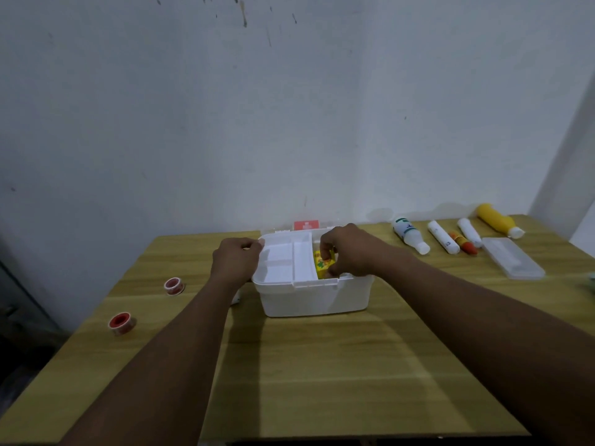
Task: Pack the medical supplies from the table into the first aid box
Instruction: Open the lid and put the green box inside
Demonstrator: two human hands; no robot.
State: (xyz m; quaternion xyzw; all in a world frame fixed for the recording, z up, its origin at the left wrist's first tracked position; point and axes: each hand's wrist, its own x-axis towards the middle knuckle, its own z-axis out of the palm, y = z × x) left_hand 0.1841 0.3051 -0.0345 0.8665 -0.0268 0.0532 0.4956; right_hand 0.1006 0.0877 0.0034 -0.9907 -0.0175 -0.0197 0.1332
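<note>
The white first aid box (314,297) stands open at the table's middle, its lid with a red cross label (306,225) tilted back. A white divided tray (285,263) fills its left part. My left hand (236,257) grips the box's left rim with curled fingers. My right hand (349,251) reaches into the right part and pinches a yellow packet (323,263). On the right lie a white bottle (410,235), two white tubes (443,237) (469,232), a red-orange tube (463,243), a yellow bottle (497,220) and a clear flat case (513,257).
Two red tape rolls (174,285) (121,322) lie on the wooden table (322,365) left of the box. A white wall rises directly behind the table. The table's left edge drops off to a dark floor.
</note>
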